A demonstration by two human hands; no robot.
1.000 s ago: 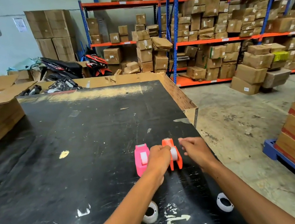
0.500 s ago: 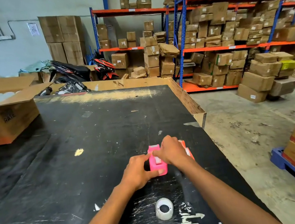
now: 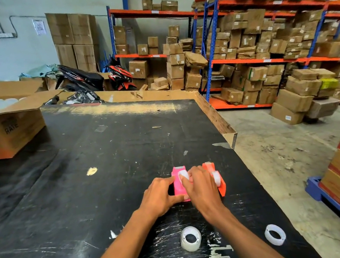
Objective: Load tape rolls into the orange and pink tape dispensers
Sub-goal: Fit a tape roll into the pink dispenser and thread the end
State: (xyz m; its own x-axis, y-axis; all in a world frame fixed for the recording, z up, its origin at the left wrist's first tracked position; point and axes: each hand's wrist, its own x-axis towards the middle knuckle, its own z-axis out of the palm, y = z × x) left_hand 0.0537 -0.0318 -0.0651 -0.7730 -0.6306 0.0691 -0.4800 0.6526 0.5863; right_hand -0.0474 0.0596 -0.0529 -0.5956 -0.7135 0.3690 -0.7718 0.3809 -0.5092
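while both hands (image 3: 199, 188) clasp the pink dispenser (image 3: 179, 185), the orange dispenser (image 3: 215, 176) sits beside.

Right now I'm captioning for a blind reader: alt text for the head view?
Both hands work on a pink tape dispenser on a black table: left hand steadies it, right hand presses its roll. An orange dispenser stands beside; two loose tape rolls lie nearer.

Little can be read. The open cardboard box (image 3: 5, 131) at 10 o'clock on the black table (image 3: 102, 162) carries dark print ending in "RATE" on 2 faces; the letters before it are unclear. White scrawl (image 3: 217, 256) on the table at 6 o'clock is illegible, as are the wall notice (image 3: 39, 27) at 11 o'clock and the shelf carton labels.
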